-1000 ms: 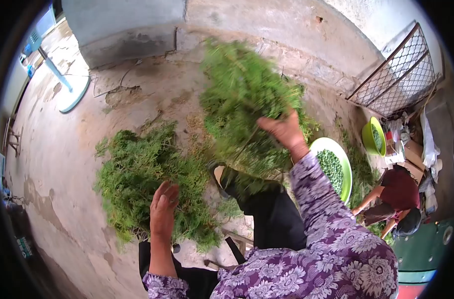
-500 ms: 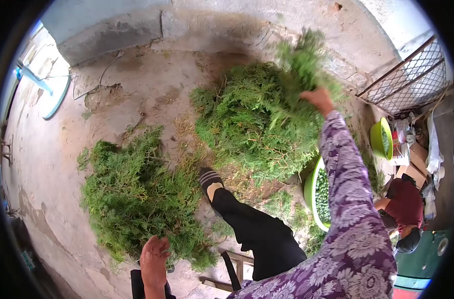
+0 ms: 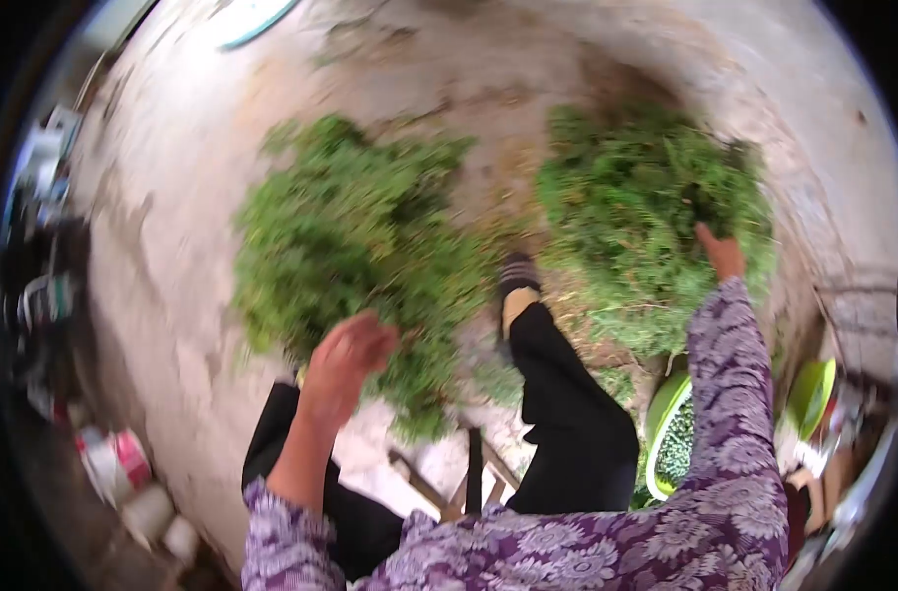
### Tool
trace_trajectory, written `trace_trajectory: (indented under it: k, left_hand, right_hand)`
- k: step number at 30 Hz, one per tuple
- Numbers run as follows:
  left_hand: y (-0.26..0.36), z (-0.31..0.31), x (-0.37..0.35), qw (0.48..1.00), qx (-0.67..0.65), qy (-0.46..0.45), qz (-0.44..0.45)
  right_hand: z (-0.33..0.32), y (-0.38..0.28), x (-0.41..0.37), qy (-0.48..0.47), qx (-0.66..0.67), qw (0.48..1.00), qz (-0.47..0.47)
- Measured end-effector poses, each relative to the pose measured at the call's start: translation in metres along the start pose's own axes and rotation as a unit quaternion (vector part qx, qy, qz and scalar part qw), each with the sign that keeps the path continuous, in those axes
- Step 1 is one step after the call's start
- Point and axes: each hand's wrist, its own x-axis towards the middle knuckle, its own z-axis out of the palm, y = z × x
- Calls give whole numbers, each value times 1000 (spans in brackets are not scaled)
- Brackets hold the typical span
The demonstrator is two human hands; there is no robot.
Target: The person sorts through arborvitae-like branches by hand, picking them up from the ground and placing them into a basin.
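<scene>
Two heaps of green leafy branches lie on the concrete floor. My right hand [image 3: 722, 254] is at the lower right part of the right heap [image 3: 636, 197]; its fingers are partly hidden among the greenery, so I cannot tell whether it grips a sprig. My left hand [image 3: 349, 364] is raised over the lower edge of the left heap [image 3: 331, 236], blurred by motion, and its finger shape is unclear. Between the heaps my foot in a dark striped shoe [image 3: 517, 271] rests on the floor among scattered bits of leaf.
A green basin [image 3: 669, 433] holding small green pieces stands beside my right forearm, and another green basin [image 3: 811, 398] is farther right. White containers [image 3: 114, 468] sit at the lower left. A wooden stool frame [image 3: 424, 485] shows between my legs.
The view has swung left and down. My right hand has lowered from the lifted sprigs onto the right heap. My left hand has risen and moved farther into view.
</scene>
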Motion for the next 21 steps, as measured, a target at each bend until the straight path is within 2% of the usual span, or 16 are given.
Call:
trace_trajectory:
  k: [2,5,12,14,16,19,20,21]
  left_hand:
    - [9,-7,-5,997,-31,-46,50]
    - [22,-22,-6,995,-60,-36,74]
    - [52,-34,-21,975,-173,-41,130]
    - [54,-39,-24,975,-186,-20,122]
    - [57,-41,-28,972,-176,-35,153]
    - [59,-48,-36,973,-154,-48,163]
    - [60,-49,-40,972,-160,-49,164]
    - [56,-51,-39,971,-162,-53,170]
  right_hand:
    - [-6,-2,-3,69,-24,997,16]
    - [-17,4,-1,94,-23,995,-10]
    - [-57,5,-18,109,-59,991,-39]
    - [-62,8,-13,97,-86,990,-52]
    - [-62,7,-19,82,-116,988,-60]
    - [-73,-20,-58,128,-72,981,-130]
    - [-77,-47,-93,147,-53,977,-143]
    - [-68,-66,-111,124,-45,975,-176]
